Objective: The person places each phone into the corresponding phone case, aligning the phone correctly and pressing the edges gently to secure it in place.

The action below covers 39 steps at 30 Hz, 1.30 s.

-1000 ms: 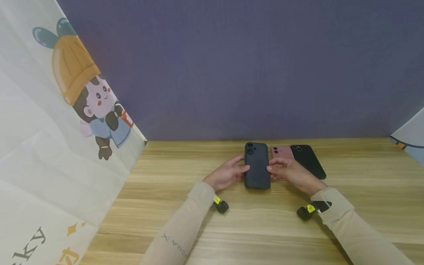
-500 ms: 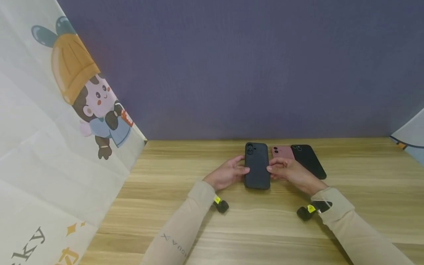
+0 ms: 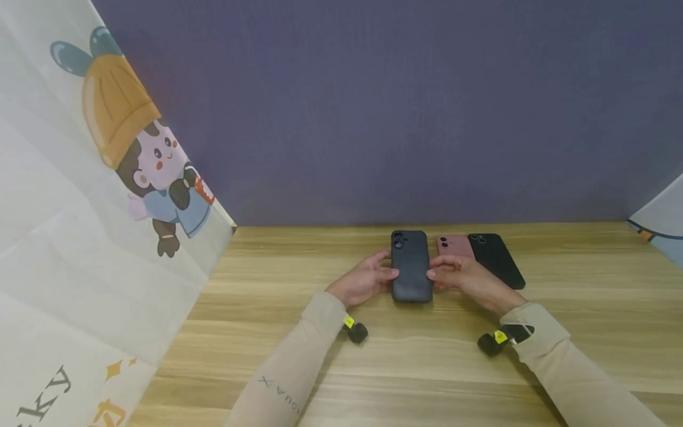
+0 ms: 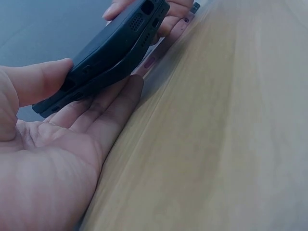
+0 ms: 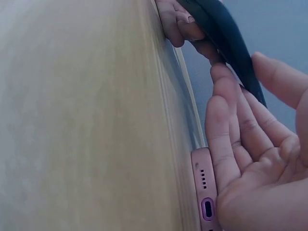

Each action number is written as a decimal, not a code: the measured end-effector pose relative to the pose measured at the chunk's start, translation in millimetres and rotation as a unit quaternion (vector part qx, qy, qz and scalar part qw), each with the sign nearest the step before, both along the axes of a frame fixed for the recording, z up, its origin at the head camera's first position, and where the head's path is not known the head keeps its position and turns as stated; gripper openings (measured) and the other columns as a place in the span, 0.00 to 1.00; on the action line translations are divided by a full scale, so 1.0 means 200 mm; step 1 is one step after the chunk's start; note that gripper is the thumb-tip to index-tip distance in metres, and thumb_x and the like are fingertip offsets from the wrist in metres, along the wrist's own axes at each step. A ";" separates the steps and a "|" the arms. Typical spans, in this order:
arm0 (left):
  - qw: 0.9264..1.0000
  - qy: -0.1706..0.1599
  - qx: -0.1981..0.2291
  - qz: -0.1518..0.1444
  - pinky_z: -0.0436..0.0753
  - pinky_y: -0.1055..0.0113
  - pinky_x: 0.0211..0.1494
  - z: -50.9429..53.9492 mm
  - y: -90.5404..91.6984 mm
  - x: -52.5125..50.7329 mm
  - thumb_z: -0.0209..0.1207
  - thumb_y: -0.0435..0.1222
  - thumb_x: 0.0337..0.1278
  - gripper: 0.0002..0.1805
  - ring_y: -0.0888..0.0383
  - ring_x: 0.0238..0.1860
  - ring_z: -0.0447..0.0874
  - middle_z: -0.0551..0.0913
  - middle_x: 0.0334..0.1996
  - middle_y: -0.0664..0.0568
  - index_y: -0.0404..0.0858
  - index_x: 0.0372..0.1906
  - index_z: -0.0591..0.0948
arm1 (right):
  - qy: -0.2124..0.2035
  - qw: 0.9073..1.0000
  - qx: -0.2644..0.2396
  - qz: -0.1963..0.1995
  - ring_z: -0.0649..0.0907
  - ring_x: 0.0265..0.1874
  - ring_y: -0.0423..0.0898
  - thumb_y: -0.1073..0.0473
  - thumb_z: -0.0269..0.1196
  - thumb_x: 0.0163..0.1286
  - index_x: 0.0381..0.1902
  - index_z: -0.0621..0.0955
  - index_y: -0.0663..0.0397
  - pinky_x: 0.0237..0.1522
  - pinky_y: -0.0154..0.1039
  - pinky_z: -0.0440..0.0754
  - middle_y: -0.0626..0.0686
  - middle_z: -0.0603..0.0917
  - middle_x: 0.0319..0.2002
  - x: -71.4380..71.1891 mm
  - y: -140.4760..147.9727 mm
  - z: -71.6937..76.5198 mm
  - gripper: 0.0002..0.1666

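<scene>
Both hands hold a black-cased phone (image 3: 411,267) by its long sides, its back with the camera corner facing up in the head view. My left hand (image 3: 365,279) has its thumb on the near left edge and its other fingers underneath. From the opposite side, my right hand (image 3: 466,279) pinches the edge, thumb on top. In the left wrist view the phone (image 4: 108,53) is raised off the table, and its end shows two dark layers with several openings. Whether these are case and phone coming apart, I cannot tell.
A pink phone (image 3: 455,244) lies right of the held one, partly behind the right hand; its port end shows in the right wrist view. Beside it lies a black phone (image 3: 496,261), slanted. The wooden table (image 3: 416,367) meets a dark blue backdrop (image 3: 400,112).
The black-cased phone has shifted slightly left, with the fingers of both hands moving along. My grip looks the same, and the other two phones have stayed put.
</scene>
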<state>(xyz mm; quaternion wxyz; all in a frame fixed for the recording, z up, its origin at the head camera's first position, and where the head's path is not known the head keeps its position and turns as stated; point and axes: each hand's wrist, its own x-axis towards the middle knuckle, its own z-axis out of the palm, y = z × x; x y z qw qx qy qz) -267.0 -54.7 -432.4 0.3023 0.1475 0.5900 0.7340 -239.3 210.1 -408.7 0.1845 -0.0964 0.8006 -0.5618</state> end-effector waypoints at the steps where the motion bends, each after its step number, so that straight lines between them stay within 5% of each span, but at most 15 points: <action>1: 1.000 -0.001 0.000 0.000 0.83 0.61 0.60 0.00 0.00 0.00 0.51 0.25 0.74 0.27 0.61 0.48 0.85 0.85 0.48 0.49 0.34 0.73 0.63 | -0.001 1.000 0.004 0.002 0.86 0.44 0.45 0.49 0.65 0.74 0.66 0.72 0.65 0.49 0.40 0.86 0.50 0.88 0.45 0.00 0.00 0.00 0.33; 8: 1.000 -0.003 0.004 0.002 0.83 0.62 0.58 0.00 0.00 0.00 0.50 0.24 0.74 0.26 0.61 0.47 0.85 0.83 0.49 0.49 0.34 0.73 0.62 | -0.001 0.998 0.046 0.032 0.85 0.49 0.47 0.45 0.66 0.72 0.73 0.66 0.62 0.57 0.46 0.81 0.57 0.86 0.53 0.00 0.00 0.01 0.42; 14: 1.000 -0.002 0.002 -0.003 0.82 0.62 0.59 0.01 0.00 0.00 0.49 0.25 0.75 0.26 0.61 0.48 0.84 0.82 0.49 0.49 0.34 0.74 0.62 | 0.009 0.997 0.058 0.052 0.84 0.50 0.48 0.46 0.67 0.72 0.73 0.65 0.63 0.64 0.55 0.75 0.55 0.87 0.49 0.01 0.01 0.02 0.43; 23: 1.000 0.002 -0.001 -0.010 0.82 0.64 0.55 0.01 0.00 0.00 0.47 0.25 0.76 0.27 0.61 0.49 0.83 0.79 0.52 0.48 0.35 0.75 0.61 | 0.013 0.997 0.064 0.051 0.85 0.47 0.48 0.47 0.69 0.70 0.69 0.68 0.64 0.63 0.55 0.74 0.52 0.88 0.43 0.01 0.00 0.02 0.40; 33: 1.000 0.001 -0.002 -0.004 0.83 0.65 0.52 0.01 0.01 -0.01 0.47 0.25 0.76 0.26 0.60 0.48 0.84 0.80 0.50 0.48 0.35 0.74 0.61 | 0.009 0.994 0.089 0.061 0.84 0.53 0.49 0.44 0.67 0.71 0.74 0.65 0.65 0.65 0.60 0.75 0.59 0.86 0.53 0.00 -0.01 0.03 0.45; 39: 1.000 0.000 -0.001 0.000 0.83 0.64 0.53 0.00 0.01 -0.02 0.47 0.25 0.76 0.25 0.59 0.47 0.84 0.81 0.48 0.48 0.34 0.72 0.62 | 0.008 0.992 0.101 0.072 0.86 0.47 0.47 0.43 0.69 0.68 0.71 0.69 0.63 0.65 0.59 0.74 0.53 0.89 0.45 -0.01 -0.02 0.04 0.43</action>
